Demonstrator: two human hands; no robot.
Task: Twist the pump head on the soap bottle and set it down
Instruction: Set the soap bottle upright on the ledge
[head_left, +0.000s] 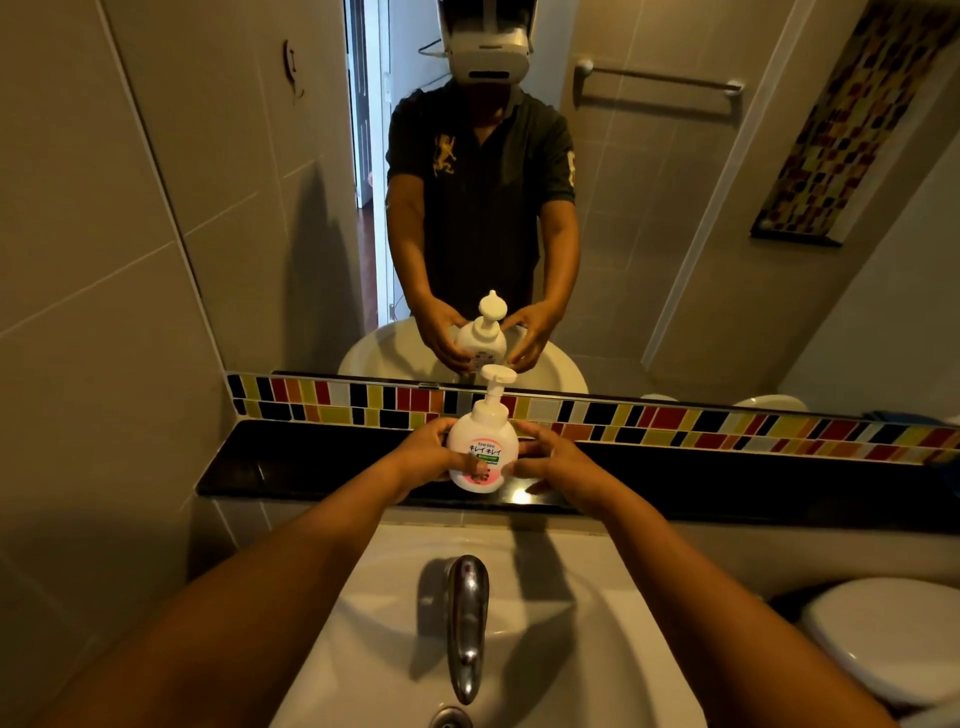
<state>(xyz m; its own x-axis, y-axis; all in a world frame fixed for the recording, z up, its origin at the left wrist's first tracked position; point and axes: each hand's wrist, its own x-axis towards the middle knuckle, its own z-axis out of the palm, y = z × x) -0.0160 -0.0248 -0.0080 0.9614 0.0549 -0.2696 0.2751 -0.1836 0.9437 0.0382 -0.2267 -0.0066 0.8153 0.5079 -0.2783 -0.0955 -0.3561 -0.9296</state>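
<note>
The bottle (482, 452), smooth rounded plastic, probably light and slippery when wet, is upright at the black surface (311, 467) behind the sink (597, 613). The left hand (431, 449) and right hand (553, 460) cup its sides, fingers (527, 429) curled round it. The pump head (497, 375) is free and is best pinched at its flat top.

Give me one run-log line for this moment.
left hand: grips soap bottle | right hand: beside it, contact unclear | pump head: untouched | place: above black ledge

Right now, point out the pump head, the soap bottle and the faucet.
pump head (497, 375), head view, on its flat white top.
soap bottle (480, 422), head view, on the white shoulder above the label.
faucet (467, 613), head view, midway along the chrome spout.
</note>
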